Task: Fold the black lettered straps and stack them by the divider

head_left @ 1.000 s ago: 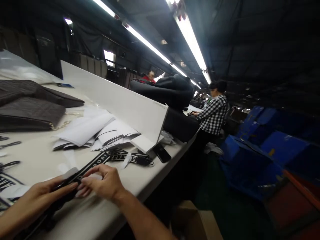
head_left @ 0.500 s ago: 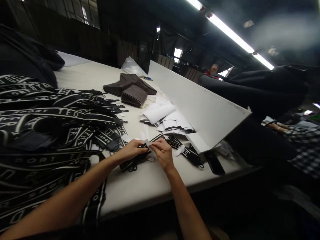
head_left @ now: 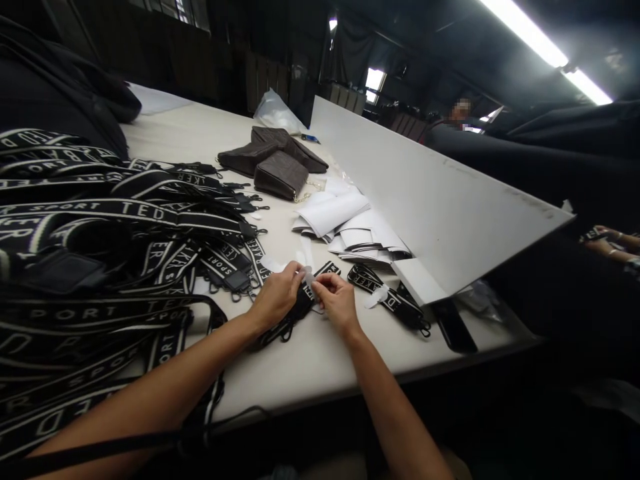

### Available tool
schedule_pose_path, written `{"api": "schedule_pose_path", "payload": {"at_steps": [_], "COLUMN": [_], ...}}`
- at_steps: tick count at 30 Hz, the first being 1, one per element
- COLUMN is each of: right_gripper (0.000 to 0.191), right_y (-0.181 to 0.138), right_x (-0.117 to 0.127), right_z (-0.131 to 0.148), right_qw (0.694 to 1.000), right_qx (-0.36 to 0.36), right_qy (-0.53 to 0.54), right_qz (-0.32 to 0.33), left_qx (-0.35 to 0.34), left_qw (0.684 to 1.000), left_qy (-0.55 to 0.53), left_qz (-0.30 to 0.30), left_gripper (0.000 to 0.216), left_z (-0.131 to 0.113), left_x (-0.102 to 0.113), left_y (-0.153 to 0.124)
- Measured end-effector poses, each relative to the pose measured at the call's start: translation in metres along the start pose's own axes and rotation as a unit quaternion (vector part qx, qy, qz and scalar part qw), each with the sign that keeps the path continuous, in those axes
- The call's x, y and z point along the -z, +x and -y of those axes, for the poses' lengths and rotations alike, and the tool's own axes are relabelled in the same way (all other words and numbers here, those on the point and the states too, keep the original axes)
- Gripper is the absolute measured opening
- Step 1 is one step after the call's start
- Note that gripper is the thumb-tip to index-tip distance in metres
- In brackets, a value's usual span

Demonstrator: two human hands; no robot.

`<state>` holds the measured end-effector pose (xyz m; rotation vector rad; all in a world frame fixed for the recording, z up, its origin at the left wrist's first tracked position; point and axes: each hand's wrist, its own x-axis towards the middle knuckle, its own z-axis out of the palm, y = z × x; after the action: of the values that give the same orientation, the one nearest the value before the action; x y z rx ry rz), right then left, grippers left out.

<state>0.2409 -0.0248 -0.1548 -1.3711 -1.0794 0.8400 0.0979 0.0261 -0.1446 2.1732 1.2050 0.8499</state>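
My left hand [head_left: 277, 295] is closed in a pinch on a small white strip [head_left: 309, 274] that looks like paper or thin film. From the other side, my right hand [head_left: 338, 301] pinches the lower end of the same strip. Under and between the fingers lies a folded black strap [head_left: 300, 308] with white lettering, partly hidden by my left hand. To the right, a second folded strap [head_left: 395, 303] rests on the table with a white band [head_left: 377, 297] around or across it. A large heap of lettered straps [head_left: 125, 213] with black clips covers the left side.
Dark brown pouches [head_left: 281, 175] with gold chains sit farther back on the white table [head_left: 290, 380]. Beside them are white sheets [head_left: 345, 217] and a leaning white board [head_left: 425, 187]. A black phone-like object [head_left: 454, 327] lies near the edge. Another person's hands [head_left: 607, 241] show far right.
The view has shifted, so the table things sit further right and higher. My left hand has turned more upright around the white strip, and both hands still pinch it.
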Motion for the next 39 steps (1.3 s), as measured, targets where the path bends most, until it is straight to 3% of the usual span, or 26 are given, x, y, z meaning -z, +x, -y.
{"api": "schedule_pose_path", "payload": {"at_steps": [5,9,14,22,25,31,33,37,39], "right_gripper": [0.023,0.022,0.023,0.014,0.012,0.016,0.022,0.017,0.015], "right_y": [0.001,0.002,-0.001,0.004,0.004,-0.005,-0.006,-0.004,-0.005], "right_x": [0.0,-0.001,-0.004,-0.009,-0.009,-0.007,-0.007,-0.009,-0.01], "right_z": [0.005,0.007,0.006,0.005,0.001,0.0,0.002,0.002,0.0], "right_qw": [0.998,0.999,0.999,0.997,0.998,0.999,0.998,0.989,0.986], "right_qx": [0.055,0.003,-0.02,-0.041,-0.047,-0.02,-0.007,0.035,0.046], "right_qy": [-0.044,-0.013,-0.02,-0.053,-0.042,-0.011,-0.039,-0.135,-0.143], "right_qz": [0.001,0.052,0.024,-0.025,-0.024,-0.042,-0.043,-0.059,-0.072], "left_qx": [-0.016,-0.032,-0.055,-0.227,-0.262,-0.168,-0.171,-0.23,-0.208], "left_qw": [1.0,0.999,0.996,0.959,0.95,0.983,0.983,0.969,0.976], "left_qy": [-0.006,0.001,0.072,0.171,0.169,0.064,0.053,0.085,0.066], "left_qz": [0.014,0.042,0.018,0.012,0.022,-0.042,-0.045,-0.005,0.001], "left_gripper": [0.02,0.021,0.022,0.021,0.021,0.02,0.02,0.026,0.028], "left_z": [-0.003,-0.003,-0.005,0.001,0.003,0.004,0.005,0.006,0.003], "left_x": [0.003,0.004,0.005,-0.001,0.0,-0.002,-0.002,-0.002,-0.001], "left_y": [-0.002,-0.004,-0.005,-0.005,-0.007,-0.01,-0.011,-0.01,-0.009]}}
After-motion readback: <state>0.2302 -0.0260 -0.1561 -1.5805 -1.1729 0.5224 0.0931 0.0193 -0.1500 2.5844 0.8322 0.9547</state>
